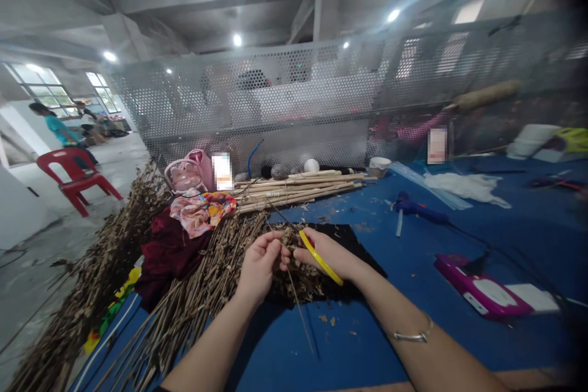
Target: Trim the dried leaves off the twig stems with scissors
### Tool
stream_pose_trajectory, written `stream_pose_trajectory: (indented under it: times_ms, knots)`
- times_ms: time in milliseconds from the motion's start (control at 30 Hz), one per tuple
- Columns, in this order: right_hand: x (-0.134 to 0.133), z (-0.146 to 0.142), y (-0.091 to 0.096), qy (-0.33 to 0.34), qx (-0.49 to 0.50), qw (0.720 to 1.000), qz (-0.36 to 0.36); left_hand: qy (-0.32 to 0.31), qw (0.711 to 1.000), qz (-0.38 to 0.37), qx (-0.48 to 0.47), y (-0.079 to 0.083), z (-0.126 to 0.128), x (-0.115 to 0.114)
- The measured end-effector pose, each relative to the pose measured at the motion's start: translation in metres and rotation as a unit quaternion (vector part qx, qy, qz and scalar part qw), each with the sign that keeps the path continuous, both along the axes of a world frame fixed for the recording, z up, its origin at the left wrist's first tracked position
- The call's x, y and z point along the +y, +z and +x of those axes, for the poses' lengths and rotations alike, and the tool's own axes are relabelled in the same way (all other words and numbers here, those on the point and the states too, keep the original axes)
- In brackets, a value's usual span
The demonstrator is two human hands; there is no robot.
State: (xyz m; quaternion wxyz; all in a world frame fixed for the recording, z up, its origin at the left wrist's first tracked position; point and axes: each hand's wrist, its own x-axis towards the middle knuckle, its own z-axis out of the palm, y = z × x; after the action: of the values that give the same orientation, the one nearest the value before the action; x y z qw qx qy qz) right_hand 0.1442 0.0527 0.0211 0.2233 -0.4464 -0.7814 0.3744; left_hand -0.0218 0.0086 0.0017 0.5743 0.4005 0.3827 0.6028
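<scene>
My left hand (258, 264) is closed in a pinch on a thin dry twig (299, 309) that runs down toward the table's front edge. My right hand (324, 254) is closed round yellow-handled scissors (320, 259), whose thin blades point up and left toward the twig. Both hands hover over a black mat (358, 239) strewn with dry plant scraps (305, 282) on the blue table (395, 294). A silver bangle (413, 335) sits on my right wrist.
A big heap of dry twigs (138, 294) covers the table's left side, with dark red and flowered cloth (184, 226) on it. Bamboo sticks (298, 190) lie behind. A blue glue gun (418, 208) and a pink case (478, 288) lie right. A perforated metal screen (321, 98) backs the table; red chair (76, 177) at left.
</scene>
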Motion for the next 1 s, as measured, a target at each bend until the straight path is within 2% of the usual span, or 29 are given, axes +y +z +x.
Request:
stream_pose_trajectory:
  times_ms: [167, 367, 533, 800, 1000]
  knots:
    - [-0.01, -0.009, 0.001, 0.019, -0.022, 0.999, 0.033, -0.015, 1.0, -0.005, 0.022, -0.001, 0.001, -0.002]
    - [-0.014, -0.014, -0.003, 0.0, -0.035, 0.998, 0.053, -0.026, 0.997, -0.005, 0.066, -0.001, 0.002, -0.002]
    - [-0.014, -0.019, -0.011, -0.024, -0.029, 0.997, 0.065, -0.014, 0.994, 0.008, 0.107, -0.004, 0.0, -0.001]
    - [-0.015, -0.021, -0.01, -0.072, -0.079, 0.989, 0.099, 0.025, 0.987, 0.003, 0.158, -0.003, -0.002, 0.002]
    - [-0.015, -0.019, -0.007, -0.068, -0.098, 0.988, 0.103, 0.033, 0.987, 0.016, 0.155, -0.004, -0.003, 0.002]
